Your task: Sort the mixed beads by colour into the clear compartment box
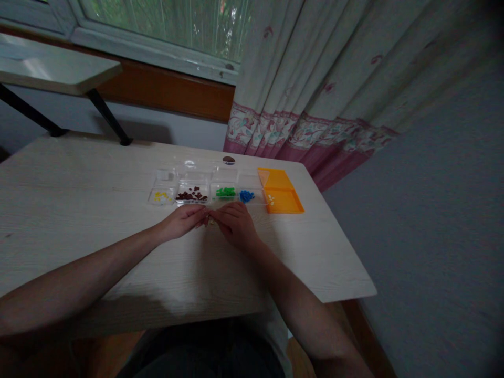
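My left hand (185, 219) and my right hand (238, 223) meet at their fingertips above the table, just in front of a row of clear plastic boxes. The fingers of both are pinched together around something small and pale, too small to name. Behind them the open clear boxes hold small yellow pieces (161, 197), dark brown pieces (191, 195), green pieces (226, 192) and blue pieces (247, 196). To the right of my right hand lies an open orange box (286, 201) with a few small white pieces (271, 200) inside.
The pale wooden table (118, 252) ends at a right edge beside the wall. A raised shelf (59, 65) on black legs stands at the back left. A round dark cable hole (229, 160) sits behind the boxes. A curtain (299, 84) hangs past the far edge.
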`<state>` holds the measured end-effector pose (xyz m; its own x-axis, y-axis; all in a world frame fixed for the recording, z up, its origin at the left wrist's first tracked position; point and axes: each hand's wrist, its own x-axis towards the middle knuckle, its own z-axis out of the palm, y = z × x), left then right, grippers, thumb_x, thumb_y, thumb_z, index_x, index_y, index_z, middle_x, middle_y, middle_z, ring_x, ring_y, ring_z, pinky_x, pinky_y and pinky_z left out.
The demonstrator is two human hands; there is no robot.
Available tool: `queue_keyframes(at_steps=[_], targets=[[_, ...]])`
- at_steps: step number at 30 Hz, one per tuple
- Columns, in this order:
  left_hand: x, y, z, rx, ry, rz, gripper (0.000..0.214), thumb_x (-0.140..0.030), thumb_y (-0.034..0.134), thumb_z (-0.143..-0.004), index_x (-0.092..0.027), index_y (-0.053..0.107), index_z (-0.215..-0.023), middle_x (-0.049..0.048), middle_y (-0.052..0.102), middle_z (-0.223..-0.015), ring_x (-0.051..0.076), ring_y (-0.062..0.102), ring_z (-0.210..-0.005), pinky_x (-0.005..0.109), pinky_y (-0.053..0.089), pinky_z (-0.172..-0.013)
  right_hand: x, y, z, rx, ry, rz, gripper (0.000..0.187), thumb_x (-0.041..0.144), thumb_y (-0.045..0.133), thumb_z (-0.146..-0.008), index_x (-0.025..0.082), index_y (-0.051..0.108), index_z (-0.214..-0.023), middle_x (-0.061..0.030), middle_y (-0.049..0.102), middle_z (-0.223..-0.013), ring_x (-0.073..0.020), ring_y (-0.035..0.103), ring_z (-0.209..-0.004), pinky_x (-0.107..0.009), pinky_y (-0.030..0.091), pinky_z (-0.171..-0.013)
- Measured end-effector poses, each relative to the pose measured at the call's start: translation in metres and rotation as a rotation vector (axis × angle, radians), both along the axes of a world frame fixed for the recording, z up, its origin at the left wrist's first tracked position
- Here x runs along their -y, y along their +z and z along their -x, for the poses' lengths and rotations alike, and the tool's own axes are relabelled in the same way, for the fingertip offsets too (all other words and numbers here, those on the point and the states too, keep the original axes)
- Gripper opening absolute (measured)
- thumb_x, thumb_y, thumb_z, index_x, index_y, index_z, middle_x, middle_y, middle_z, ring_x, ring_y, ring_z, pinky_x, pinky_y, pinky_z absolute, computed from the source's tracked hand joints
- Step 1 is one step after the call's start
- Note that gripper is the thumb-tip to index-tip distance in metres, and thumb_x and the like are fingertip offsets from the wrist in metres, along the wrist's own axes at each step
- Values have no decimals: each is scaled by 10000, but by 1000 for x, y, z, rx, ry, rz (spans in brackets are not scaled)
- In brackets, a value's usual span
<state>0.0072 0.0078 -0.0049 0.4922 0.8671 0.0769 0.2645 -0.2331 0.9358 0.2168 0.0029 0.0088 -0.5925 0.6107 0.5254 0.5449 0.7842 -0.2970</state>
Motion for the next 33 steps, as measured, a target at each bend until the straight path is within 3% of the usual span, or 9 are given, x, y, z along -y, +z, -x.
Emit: queue_keyframes(at_steps=[12, 17, 22, 26, 30, 33], targets=[[-1, -3, -4, 2, 12, -51, 483, -508, 341, -983, -166, 543, -709, 0, 520, -655, 117, 489, -633, 229, 424, -612, 0, 0, -1, -12, -81, -37, 236, 242, 523, -950, 265, 733, -1055, -34, 746, -898, -177, 619, -916, -341, 416, -891], [-2, -3, -8, 29, 137, -29, 456, -494, 312, -984, -179, 541, -747, -18, 456, -583, 116, 437, -540, 230, 365, -498, -9, 0, -17, -86, -183, -62, 224, 258, 528, -953, 253, 739, -1027, -41, 751, -932, -182, 627, -922, -346, 425, -892], [1, 0, -9, 85, 205, -10, 441, -505, 350, -970, -190, 481, -692, -25, 430, -566, 113, 404, -511, 232, 327, -466, -31, 4, -54, -148, -473, -39, 258, 306, 501, -963, 231, 738, -1028, -64, 743, -926, -198, 628, -891, -352, 418, -875], [3, 0, -8, 30, 224, -63, 439, -486, 356, -972, -186, 468, -672, -23, 439, -579, 112, 411, -525, 235, 336, -486, -47, 5, -86, -66, -714, 6, 291, 314, 484, -957, 202, 745, -1018, -79, 743, -977, -215, 603, -935, -348, 380, -882], [1, -5, -7, 28, 238, -84, 428, -480, 365, -974, -184, 479, -688, -26, 448, -596, 112, 421, -543, 231, 343, -502, -51, 5, -107, -19, -954, 55, 298, 293, 477, -931, 204, 759, -971, -91, 726, -985, -243, 531, -999, -380, 334, -890], [1, -5, -6, 41, 213, -57, 422, -474, 374, -976, -181, 490, -695, -29, 449, -592, 107, 416, -534, 225, 338, -492, -49, 3, -113, -2, -1046, 84, 278, 270, 501, -893, 205, 769, -926, -108, 693, -985, -261, 479, -1006, -379, 322, -838]])
